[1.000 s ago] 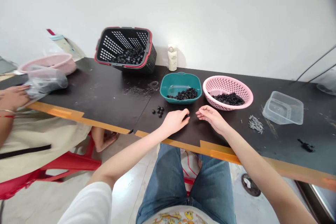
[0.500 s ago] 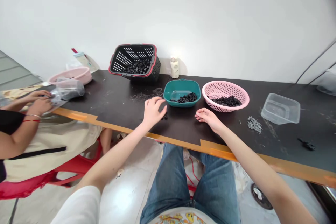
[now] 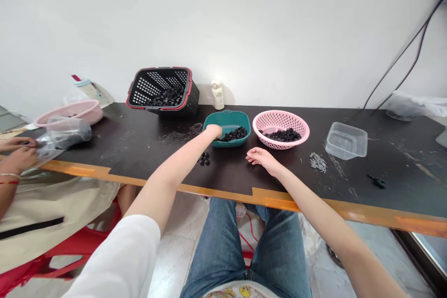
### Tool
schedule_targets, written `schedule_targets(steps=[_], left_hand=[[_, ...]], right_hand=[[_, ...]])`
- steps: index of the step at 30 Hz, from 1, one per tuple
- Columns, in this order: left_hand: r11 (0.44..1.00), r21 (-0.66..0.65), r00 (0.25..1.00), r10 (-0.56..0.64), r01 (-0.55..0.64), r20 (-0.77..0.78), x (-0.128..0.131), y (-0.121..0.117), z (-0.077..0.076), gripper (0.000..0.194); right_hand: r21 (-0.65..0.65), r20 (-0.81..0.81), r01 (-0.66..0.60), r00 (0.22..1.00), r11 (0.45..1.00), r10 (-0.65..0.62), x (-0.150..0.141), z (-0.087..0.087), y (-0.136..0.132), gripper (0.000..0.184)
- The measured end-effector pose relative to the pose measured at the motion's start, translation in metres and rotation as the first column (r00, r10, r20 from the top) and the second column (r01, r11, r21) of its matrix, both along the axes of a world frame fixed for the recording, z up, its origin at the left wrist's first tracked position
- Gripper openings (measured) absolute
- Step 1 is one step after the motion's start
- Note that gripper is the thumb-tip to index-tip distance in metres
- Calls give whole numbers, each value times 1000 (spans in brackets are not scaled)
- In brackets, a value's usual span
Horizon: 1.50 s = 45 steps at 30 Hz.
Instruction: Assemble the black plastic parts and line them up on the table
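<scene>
My left hand (image 3: pixel 213 131) reaches over the near left rim of a teal bin (image 3: pixel 227 143), its fingers hidden inside beside a pile of small black parts (image 3: pixel 234 134). On the table in front of that bin, several black round pieces (image 3: pixel 204 158) lie close to my left forearm. My right hand (image 3: pixel 259 156) hovers low over the table, in front of the gap between the teal bin and a pink basket (image 3: pixel 281 145). Its fingers are curled and closed together; whatever they hold, if anything, cannot be made out. Black ring-like parts (image 3: pixel 284 135) fill the bottom of the pink basket.
A dark basket (image 3: pixel 190 102) of black pieces stands at the back left beside a white bottle (image 3: pixel 217 96). Grey pins (image 3: pixel 317 162), a clear tub (image 3: pixel 347 141) and a black cluster (image 3: pixel 377 180) lie rightward. At far left, a co-worker's hands (image 3: pixel 21 152) handle a plastic bag (image 3: pixel 68 131).
My left hand has moved from above the table into the teal bin, uncovering the black pieces on the table. My right hand stays near the same spot. The whole view has shifted slightly.
</scene>
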<state>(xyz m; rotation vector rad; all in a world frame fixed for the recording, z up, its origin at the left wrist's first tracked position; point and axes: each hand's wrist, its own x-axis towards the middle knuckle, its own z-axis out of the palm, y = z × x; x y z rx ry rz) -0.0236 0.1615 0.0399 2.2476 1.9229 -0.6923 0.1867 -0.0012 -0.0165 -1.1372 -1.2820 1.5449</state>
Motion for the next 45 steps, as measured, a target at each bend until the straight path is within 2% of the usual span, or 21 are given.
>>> schedule_targets(steps=[8, 10, 12, 14, 16, 18, 20, 21, 22, 23, 24, 25, 26, 28, 30, 32, 34, 37, 40, 45], left_hand=[[1000, -8, 997, -20, 19, -74, 0, -1, -1, 36], [999, 13, 996, -28, 29, -83, 2, -5, 1, 35], [997, 54, 996, -52, 56, -76, 4, -11, 6, 33], [988, 115, 994, -93, 99, -54, 4, -17, 15, 31], [971, 192, 990, -142, 144, -22, 5, -23, 29, 29], [945, 271, 981, -195, 185, 11, 8, -33, 43, 30], [904, 360, 955, -282, 232, 93, 17, -50, 52, 31], [879, 400, 924, -346, 258, 164, 24, -61, 54, 30], [843, 460, 832, -450, 277, 324, 31, -74, 53, 28], [824, 487, 689, -534, 291, 490, 40, -89, 48, 28], [829, 451, 539, -557, 330, 631, 49, -104, 41, 29], [847, 373, 410, -515, 380, 753, 58, -119, 31, 30], [860, 265, 303, -418, 436, 856, 66, -133, 20, 31], [867, 83, 130, -167, 492, 977, 78, -153, -6, 29], [874, -33, -22, 50, 484, 998, 82, -159, -30, 30], [888, -120, -144, 203, 443, 969, 79, -156, -48, 35], [900, -177, -217, 280, 398, 935, 73, -150, -60, 36], [906, -218, -269, 325, 362, 907, 64, -143, -68, 30], [895, -253, -311, 375, 368, 873, 62, -142, -69, 29], [839, -336, -390, 506, 427, 769, 60, -143, -69, 36]], right_hand=[[2, 42, 1, 999, 1000, -1, -3, -6, 4, 13], [17, 74, -12, 997, 1000, 11, -1, -1, 3, 12], [51, 148, -97, 985, 994, 89, 7, 11, -1, 14], [108, 280, -246, 937, 963, 208, 25, 27, -9, 20], [175, 456, -345, 859, 922, 235, 53, 44, -19, 25], [226, 587, -312, 800, 923, 127, 88, 54, -28, 25], [247, 708, -174, 704, 953, -54, 123, 54, -33, 21], [251, 766, -81, 625, 965, -147, 139, 51, -34, 20], [249, 817, 10, 535, 968, -216, 152, 46, -33, 18], [249, 851, 84, 456, 965, -259, 162, 40, -31, 17], [243, 872, 122, 406, 962, -272, 170, 33, -28, 16], [237, 883, 138, 383, 962, -272, 175, 27, -25, 16], [229, 887, 141, 377, 963, -266, 178, 21, -22, 16], [208, 892, 131, 382, 969, -243, 180, 12, -17, 16], [187, 899, 131, 378, 974, -223, 179, 7, -14, 13], [173, 905, 125, 372, 977, -208, 177, 7, -12, 10], [171, 907, 112, 369, 979, -201, 175, 7, -9, 6], [181, 912, 109, 354, 977, -208, 171, 8, -3, 7], [175, 911, 131, 354, 976, -211, 168, 8, 4, 13], [72, 919, 120, 378, 990, -112, 169, 10, 8, 12]])
